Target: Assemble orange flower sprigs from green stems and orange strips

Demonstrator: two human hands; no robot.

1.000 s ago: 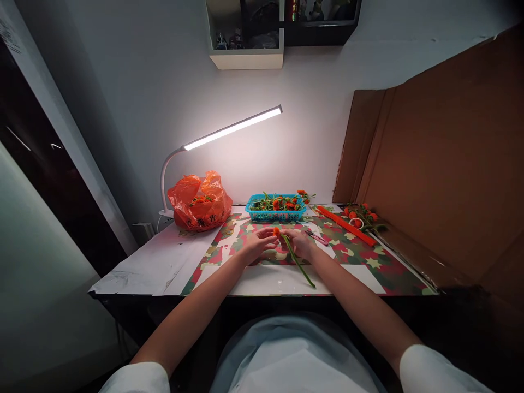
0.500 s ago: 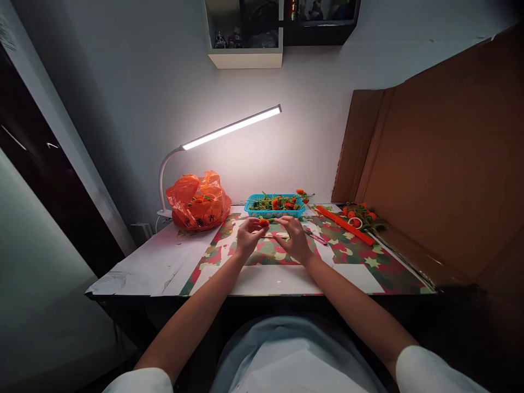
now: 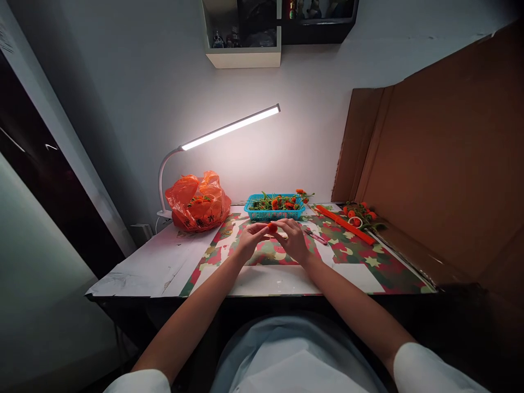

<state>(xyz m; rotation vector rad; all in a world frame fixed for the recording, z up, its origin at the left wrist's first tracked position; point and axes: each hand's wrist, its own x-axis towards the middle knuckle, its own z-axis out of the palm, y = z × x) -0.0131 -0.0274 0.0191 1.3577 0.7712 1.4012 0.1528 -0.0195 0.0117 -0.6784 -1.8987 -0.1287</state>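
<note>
Between my hands, over the middle of the table, is a small round orange flower head (image 3: 272,227). My left hand (image 3: 249,241) pinches it from the left with thumb and fingertips. From the right, the curled fingers and thumb of my right hand (image 3: 292,240) close on the same bloom. Its stem is hidden by the fingers. Just behind the hands stands a blue plastic basket (image 3: 254,214) of orange flowers with green stems (image 3: 275,203). Right of my right hand lies a slim pink-handled tool (image 3: 316,236), perhaps scissors.
An orange plastic bag (image 3: 198,210) with flowers inside stands at the back left, beside a lit desk lamp (image 3: 231,127). To the right lie a long orange-red strip (image 3: 344,224) and a flower bunch (image 3: 360,214). A cardboard wall (image 3: 442,164) borders the table's right side.
The flower head has moved slightly right and down, from my left fingertips to between both hands. My right fingers have come in closer and now close on it.
</note>
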